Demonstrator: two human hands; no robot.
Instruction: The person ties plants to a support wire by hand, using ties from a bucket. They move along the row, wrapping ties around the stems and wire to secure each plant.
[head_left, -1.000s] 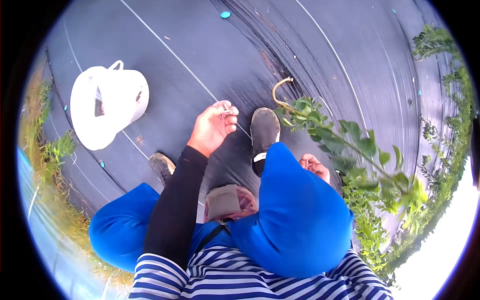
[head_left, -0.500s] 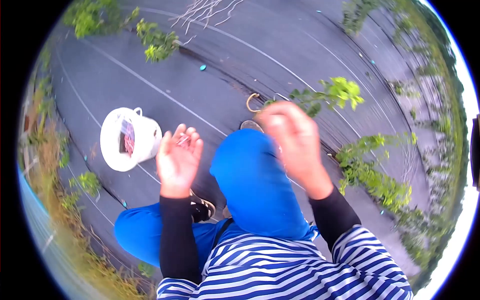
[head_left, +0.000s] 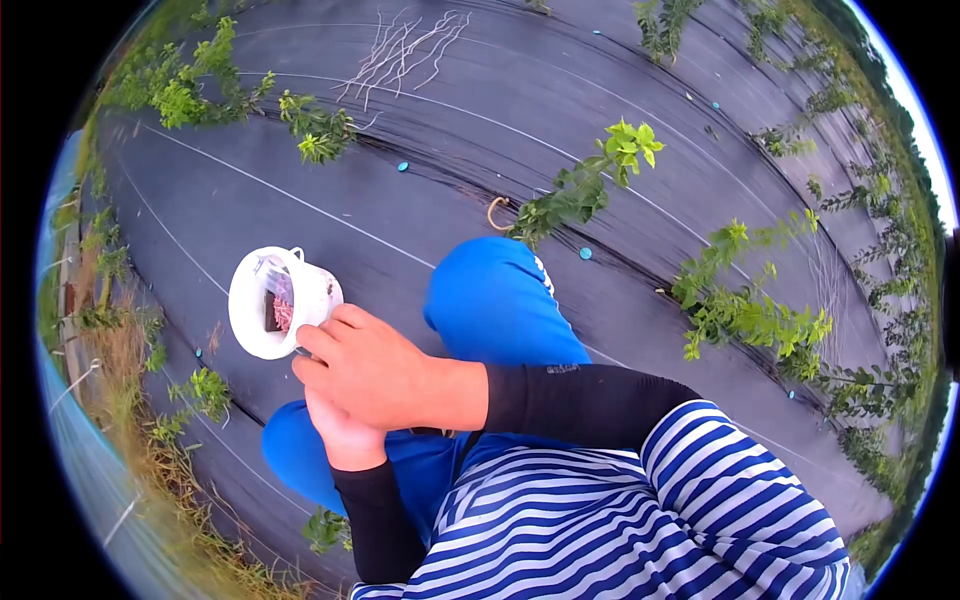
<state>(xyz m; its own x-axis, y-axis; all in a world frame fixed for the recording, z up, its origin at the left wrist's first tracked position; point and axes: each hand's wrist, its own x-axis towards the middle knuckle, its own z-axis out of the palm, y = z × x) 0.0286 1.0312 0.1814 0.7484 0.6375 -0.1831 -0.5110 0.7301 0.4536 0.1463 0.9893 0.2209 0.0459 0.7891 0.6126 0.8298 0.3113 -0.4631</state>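
Observation:
My right hand (head_left: 385, 370) lies over my left hand (head_left: 340, 432), with its fingers bent down onto the left palm. Most of the left hand's fingers and palm are hidden beneath it, and so is whatever lies between the two. Just beyond the fingertips stands a white bucket (head_left: 262, 345), its open top tilted toward the left. Inside the bucket are small pinkish-red pieces (head_left: 284, 313) and a clear plastic bag (head_left: 272, 280).
Black ground sheeting (head_left: 330, 220) runs under everything. A leafy plant (head_left: 570, 200) grows beyond my raised knee (head_left: 495, 300), beside a tan ring (head_left: 497, 212). Another plant (head_left: 750, 310) is at the right. Pale thin sticks (head_left: 405, 55) lie at the top.
My right hand has swung left from beside the knee onto my left hand, which was palm up with small thin pieces in it. The view has shifted slightly.

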